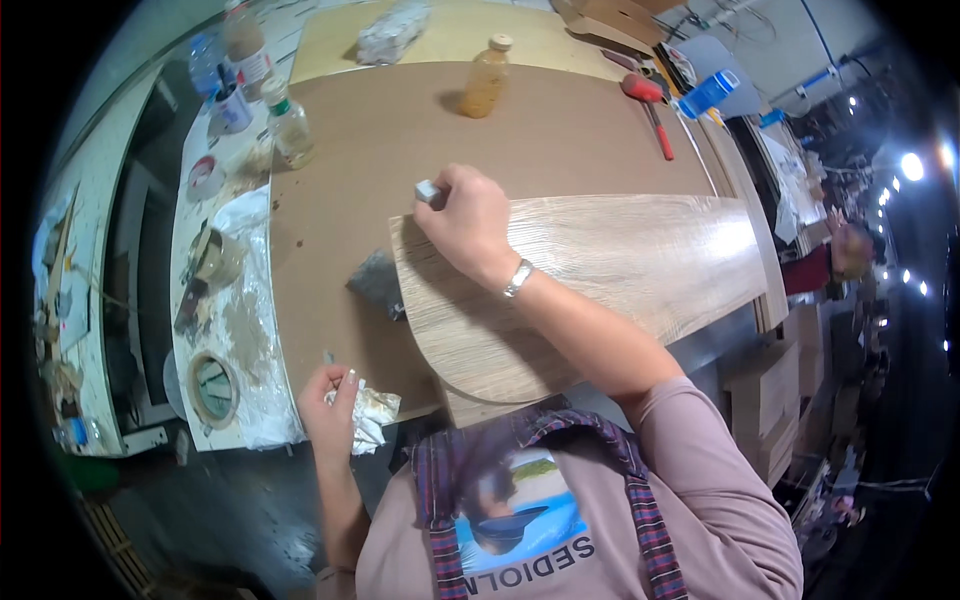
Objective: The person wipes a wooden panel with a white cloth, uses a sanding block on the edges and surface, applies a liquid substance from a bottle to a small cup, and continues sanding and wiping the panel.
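A light wood-grain panel (pixel 620 260) with a rounded end lies on the brown board (pixel 400 130). My right hand (pixel 465 220) is at the panel's far left corner, gripping a small grey block (pixel 428 191) against the edge. A metal watch sits on that wrist. My left hand (pixel 330 400) rests at the near edge of the board, holding a crumpled white cloth (pixel 370 415) and a thin small tool. A dark grey rag (pixel 375 280) lies on the board just left of the panel.
An orange-filled bottle (pixel 485 78) stands at the back of the board, a clear bottle (pixel 288 125) at its left corner. A tape roll (pixel 213 388), cups and smeared plastic sheet lie left. A red-handled tool (pixel 650 105) lies at the right back. Another person (pixel 850 250) stands far right.
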`<move>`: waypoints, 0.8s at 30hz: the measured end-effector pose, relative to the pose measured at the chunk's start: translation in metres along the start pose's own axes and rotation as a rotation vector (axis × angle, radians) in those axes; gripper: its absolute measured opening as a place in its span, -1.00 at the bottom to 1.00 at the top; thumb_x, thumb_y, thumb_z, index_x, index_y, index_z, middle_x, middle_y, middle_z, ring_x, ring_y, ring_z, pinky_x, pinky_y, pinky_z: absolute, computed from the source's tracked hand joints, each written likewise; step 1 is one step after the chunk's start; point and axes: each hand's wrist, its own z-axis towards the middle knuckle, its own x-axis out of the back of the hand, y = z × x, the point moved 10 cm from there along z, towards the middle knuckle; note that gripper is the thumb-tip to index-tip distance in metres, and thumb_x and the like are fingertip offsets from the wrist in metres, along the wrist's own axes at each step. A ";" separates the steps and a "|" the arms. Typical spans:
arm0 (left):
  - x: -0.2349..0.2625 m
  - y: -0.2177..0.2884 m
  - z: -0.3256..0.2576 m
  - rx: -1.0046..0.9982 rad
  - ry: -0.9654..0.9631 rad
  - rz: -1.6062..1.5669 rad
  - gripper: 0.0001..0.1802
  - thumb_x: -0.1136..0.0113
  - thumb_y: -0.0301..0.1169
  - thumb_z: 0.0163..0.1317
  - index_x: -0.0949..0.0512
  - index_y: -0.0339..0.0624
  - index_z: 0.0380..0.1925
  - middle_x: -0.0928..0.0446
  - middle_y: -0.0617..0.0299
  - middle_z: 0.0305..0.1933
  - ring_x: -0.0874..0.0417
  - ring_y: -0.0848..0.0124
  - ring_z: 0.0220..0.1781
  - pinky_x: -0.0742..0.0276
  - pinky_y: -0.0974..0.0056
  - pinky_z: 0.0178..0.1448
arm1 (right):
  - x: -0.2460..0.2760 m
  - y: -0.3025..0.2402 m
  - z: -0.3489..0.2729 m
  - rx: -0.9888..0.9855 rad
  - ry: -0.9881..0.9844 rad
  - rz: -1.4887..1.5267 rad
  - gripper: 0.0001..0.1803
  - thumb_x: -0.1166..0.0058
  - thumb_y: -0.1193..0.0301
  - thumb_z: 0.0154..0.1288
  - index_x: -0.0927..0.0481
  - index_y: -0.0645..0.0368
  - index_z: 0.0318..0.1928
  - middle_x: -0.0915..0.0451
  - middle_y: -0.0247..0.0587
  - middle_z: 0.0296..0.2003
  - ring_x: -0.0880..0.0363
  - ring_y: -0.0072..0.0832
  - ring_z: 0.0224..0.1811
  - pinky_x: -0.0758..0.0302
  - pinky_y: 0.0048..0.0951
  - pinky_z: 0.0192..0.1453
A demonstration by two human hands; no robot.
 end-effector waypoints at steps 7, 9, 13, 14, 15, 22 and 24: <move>0.031 -0.003 -0.009 0.022 0.134 0.018 -0.88 -0.21 -0.51 0.32 -0.58 -0.39 -0.32 -0.56 0.30 -0.42 -0.49 0.57 -0.33 -0.43 0.40 -0.20 | 0.127 0.154 0.003 -0.353 0.139 -0.192 -0.77 -0.24 0.28 0.13 -0.65 0.22 -0.39 -0.69 0.03 -0.35 -0.69 -0.09 -0.27 -0.58 -0.14 -0.14; 0.034 0.003 -0.003 -0.026 0.129 0.074 -0.90 -0.19 -0.52 0.32 -0.57 -0.37 -0.32 -0.52 0.33 -0.42 -0.46 0.59 -0.32 -0.41 0.41 -0.19 | 0.163 0.177 0.003 -0.419 0.181 -0.263 -0.78 -0.25 0.29 0.11 -0.65 0.22 -0.41 -0.70 0.06 -0.34 -0.70 -0.10 -0.26 -0.58 -0.16 -0.15; 0.027 0.041 0.018 -0.131 0.120 0.106 -0.92 -0.15 -0.53 0.33 -0.55 -0.35 -0.30 -0.49 0.36 -0.40 -0.42 0.60 -0.31 -0.37 0.43 -0.17 | 0.152 0.177 0.006 -0.314 0.227 -0.204 -0.78 -0.26 0.32 0.09 -0.63 0.24 -0.45 -0.66 0.03 -0.39 -0.65 -0.05 -0.30 -0.56 -0.12 -0.20; 0.022 0.059 0.020 -0.178 0.121 0.114 -0.92 -0.15 -0.54 0.33 -0.56 -0.35 -0.29 -0.50 0.35 -0.39 -0.43 0.59 -0.29 -0.37 0.42 -0.15 | 0.139 0.161 0.008 -0.246 0.231 -0.195 -0.76 -0.28 0.31 0.08 -0.64 0.26 -0.42 -0.65 0.05 -0.41 -0.65 -0.04 -0.31 -0.56 -0.14 -0.19; 0.015 0.078 0.023 -0.227 0.115 0.117 -0.93 -0.14 -0.54 0.33 -0.56 -0.35 -0.28 -0.50 0.34 -0.37 -0.43 0.59 -0.28 -0.37 0.42 -0.13 | 0.130 0.146 0.008 -0.180 0.239 -0.193 -0.74 -0.30 0.31 0.06 -0.65 0.29 -0.40 -0.64 0.08 -0.42 -0.65 -0.04 -0.32 -0.57 -0.17 -0.18; -0.031 0.156 0.003 -0.348 0.024 0.140 -0.87 -0.09 -0.55 0.29 -0.54 -0.40 -0.22 -0.52 0.23 -0.24 -0.48 0.50 -0.20 -0.37 0.41 -0.02 | 0.188 0.229 0.018 -0.260 0.255 -0.190 -0.76 -0.26 0.31 0.05 -0.65 0.27 -0.42 -0.64 0.10 -0.45 -0.66 0.00 -0.31 -0.56 -0.10 -0.18; -0.052 0.177 -0.012 -0.410 0.056 0.216 -0.86 -0.11 -0.52 0.28 -0.52 -0.41 -0.24 -0.51 0.21 -0.24 -0.47 0.49 -0.21 -0.36 0.41 -0.03 | 0.221 0.276 0.022 -0.314 0.281 -0.253 -0.74 -0.25 0.27 0.05 -0.67 0.25 -0.41 -0.65 0.09 -0.44 -0.67 -0.02 -0.30 -0.57 -0.12 -0.17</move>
